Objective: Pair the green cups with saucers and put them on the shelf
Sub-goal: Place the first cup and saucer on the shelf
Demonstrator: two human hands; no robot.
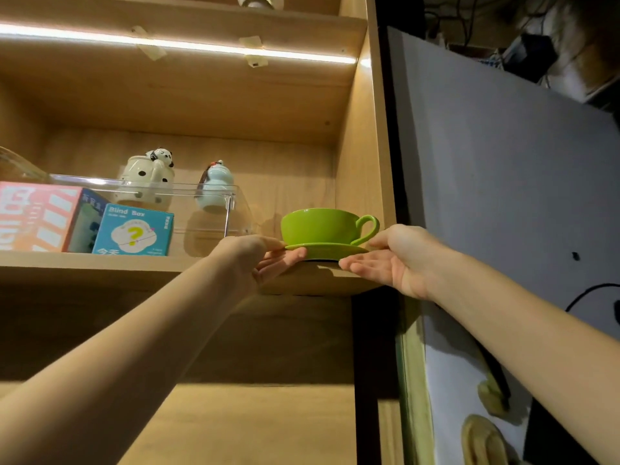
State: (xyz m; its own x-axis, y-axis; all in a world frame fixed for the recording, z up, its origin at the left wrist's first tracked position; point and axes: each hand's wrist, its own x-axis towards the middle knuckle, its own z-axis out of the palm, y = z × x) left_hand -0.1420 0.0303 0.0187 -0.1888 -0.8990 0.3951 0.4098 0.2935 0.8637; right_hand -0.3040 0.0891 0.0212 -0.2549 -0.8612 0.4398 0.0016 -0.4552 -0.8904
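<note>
A green cup (322, 225) stands upright on a green saucer (330, 251), handle to the right. The saucer rests at the front right of the wooden shelf (100, 266). My left hand (258, 260) pinches the saucer's left rim, thumb on top and fingers underneath. My right hand (392, 260) is at the saucer's right rim, palm up, thumb by the rim below the cup's handle, fingers spread under the edge. Whether the right hand still grips the saucer is unclear.
Left of the cup on the same shelf stands a clear plastic bin (208, 209), with a blue "Blind Box" carton (134, 231) and a pink box (37, 216). Behind them are a panda mug (147, 177) and a pale gourd figurine (214, 187). The cabinet's side wall (359, 169) is just right.
</note>
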